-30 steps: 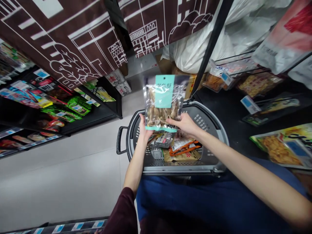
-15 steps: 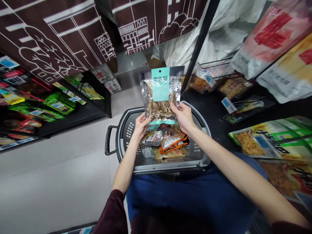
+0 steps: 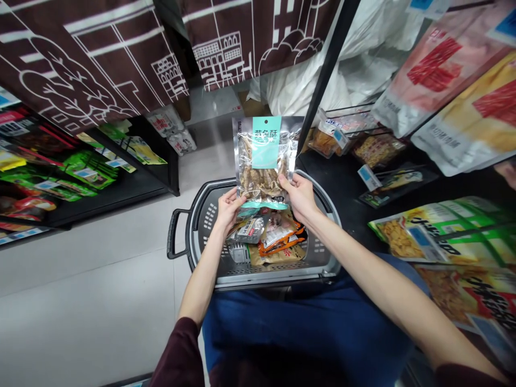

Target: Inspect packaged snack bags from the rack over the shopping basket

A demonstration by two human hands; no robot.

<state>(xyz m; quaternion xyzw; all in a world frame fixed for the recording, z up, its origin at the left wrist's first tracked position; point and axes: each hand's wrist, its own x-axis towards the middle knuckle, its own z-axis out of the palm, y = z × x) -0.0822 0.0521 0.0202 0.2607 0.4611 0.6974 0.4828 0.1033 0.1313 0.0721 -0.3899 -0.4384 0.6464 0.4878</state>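
Note:
I hold a clear snack packet [image 3: 264, 161] with a teal label and dried brown strips upright over a grey shopping basket [image 3: 201, 226]. My left hand [image 3: 228, 207] pinches its lower left corner. My right hand [image 3: 296, 194] grips its lower right edge. Inside the basket lie several packets, among them an orange one [image 3: 280, 244] and a small grey one [image 3: 250, 232]. The basket rests on my blue-clad lap.
Dark shelves with green and red snack packets [image 3: 80, 172] stand to the left. Shelves with large bags [image 3: 439, 236] fill the right side. A brown curtain with white drawings [image 3: 100, 59] hangs ahead. A black pole [image 3: 324, 70] rises behind the packet. Pale floor lies at the left.
The packet stays upright in both hands and has risen slightly relative to the basket. The view has shifted, so the basket and shelves sit further left.

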